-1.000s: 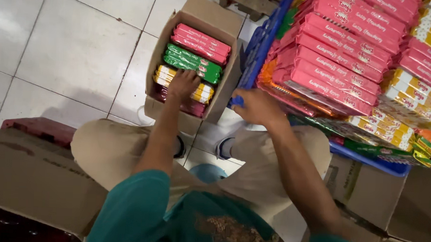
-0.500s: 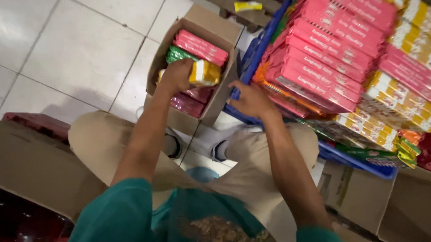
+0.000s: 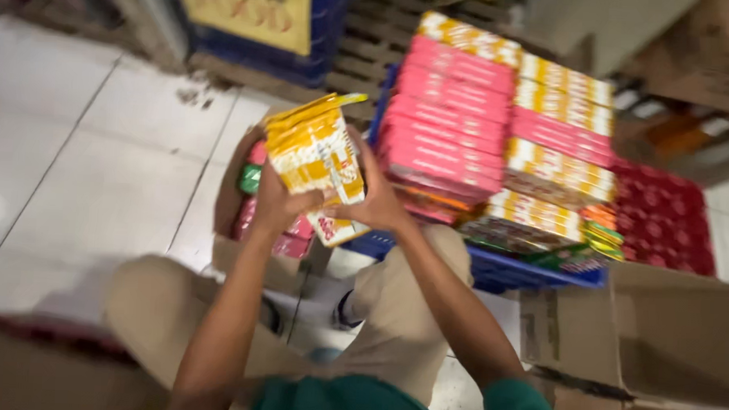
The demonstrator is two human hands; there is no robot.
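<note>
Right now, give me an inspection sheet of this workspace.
Surface: pale tiled floor, some dirt near the pallet.
Job's things: stack of yellow packets, lifted above the open cardboard box, which holds pink and green packets.
Clutter: pink and yellow packets stacked on a blue crate; cardboard cartons at right.
Hands: left hand and right hand grip the stack from either side.
Cables: nothing seen.
Surroundings: wooden pallet, blue crate with a yellow panel behind.
</note>
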